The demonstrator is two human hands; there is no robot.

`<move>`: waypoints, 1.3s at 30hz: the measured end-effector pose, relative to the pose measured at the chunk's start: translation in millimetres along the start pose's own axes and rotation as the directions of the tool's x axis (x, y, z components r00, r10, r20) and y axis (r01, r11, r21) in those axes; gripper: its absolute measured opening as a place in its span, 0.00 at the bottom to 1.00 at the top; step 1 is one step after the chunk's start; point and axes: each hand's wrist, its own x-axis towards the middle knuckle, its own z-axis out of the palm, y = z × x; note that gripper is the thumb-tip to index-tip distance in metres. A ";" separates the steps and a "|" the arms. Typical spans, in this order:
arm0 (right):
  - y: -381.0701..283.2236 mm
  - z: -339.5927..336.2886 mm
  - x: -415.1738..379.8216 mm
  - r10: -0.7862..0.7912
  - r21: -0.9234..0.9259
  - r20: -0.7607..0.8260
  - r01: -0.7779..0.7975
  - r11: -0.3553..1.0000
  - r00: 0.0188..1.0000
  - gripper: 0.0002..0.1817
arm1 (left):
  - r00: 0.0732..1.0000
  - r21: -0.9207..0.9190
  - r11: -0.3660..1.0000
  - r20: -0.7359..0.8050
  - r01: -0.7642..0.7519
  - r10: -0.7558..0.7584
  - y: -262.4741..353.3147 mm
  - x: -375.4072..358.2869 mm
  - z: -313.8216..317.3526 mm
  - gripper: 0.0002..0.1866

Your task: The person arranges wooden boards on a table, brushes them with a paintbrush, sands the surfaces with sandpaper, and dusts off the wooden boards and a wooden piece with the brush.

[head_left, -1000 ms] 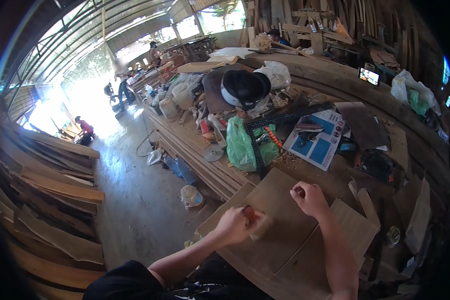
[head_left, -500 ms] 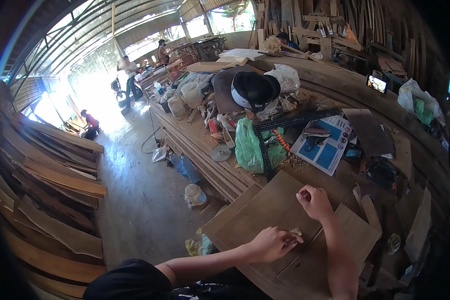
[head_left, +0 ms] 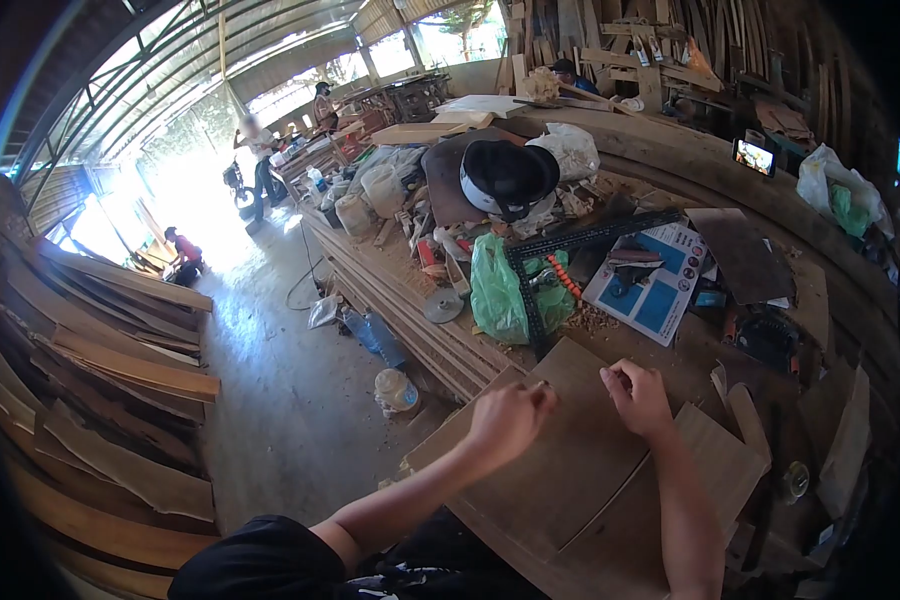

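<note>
Fingers of the left hand (head_left: 505, 420) clenched, grasped object indiscernible, shifted farther up the plywood board (head_left: 570, 470) since half a second ago; right hand (head_left: 638, 397) loosely curled, resting there, sanding stroke judged advancing.

Brown wooden board (head_left: 560, 450) flat on workbench, overlapping second board, possibly plywood.

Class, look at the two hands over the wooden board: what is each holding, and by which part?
Cannot be told: left hand and right hand are curled on the board.
</note>
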 end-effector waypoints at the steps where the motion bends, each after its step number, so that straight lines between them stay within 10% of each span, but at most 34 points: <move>1: 2.0 0.8 0.4 -0.004 0.003 -0.013 0.004 1.000 1.000 0.18 | 0.993 0.021 0.995 -0.062 -0.096 0.097 3.5 -9.0 14.3 0.11; 7: 12.3 1.8 -0.3 0.004 -0.019 0.010 -0.004 1.000 1.000 0.23 | 0.864 -0.144 0.852 -0.084 -0.504 0.497 53.7 -60.2 47.5 0.13; 11: 10.7 1.0 -0.7 -0.006 -0.016 0.038 0.006 1.000 0.999 0.26 | 0.867 -0.508 0.752 0.020 -0.420 0.498 63.9 -37.9 47.4 0.11; 23: 17.7 -2.0 5.1 -0.081 -0.069 -0.161 0.071 0.995 0.984 0.27 | 0.971 -0.056 0.981 -0.166 -0.184 0.173 40.4 46.0 45.7 0.15; 30: 39.0 6.8 12.3 0.057 0.240 -0.275 0.012 0.971 0.960 0.35 | 0.877 0.013 0.910 -0.262 -0.415 0.404 68.3 5.7 77.7 0.20; 33: 39.0 5.0 10.9 0.121 0.361 -0.170 -0.052 0.931 0.978 0.38 | 0.816 -0.209 0.791 -0.218 -0.574 0.535 74.9 -9.2 65.2 0.17; 36: 33.4 4.8 8.7 0.143 0.360 -0.117 -0.092 0.928 0.983 0.40 | 0.874 -0.538 0.699 -0.179 -0.471 0.451 59.8 5.1 60.7 0.13; 37: 33.4 4.7 8.4 0.146 0.350 -0.103 -0.101 0.931 0.984 0.40 | 0.922 -0.512 0.807 0.071 -0.295 0.382 54.2 15.3 46.5 0.11; 39: 33.0 3.1 7.8 0.152 0.328 -0.080 -0.118 0.937 0.985 0.39 | 0.955 -0.559 0.789 -0.022 -0.256 0.295 26.3 32.1 48.3 0.10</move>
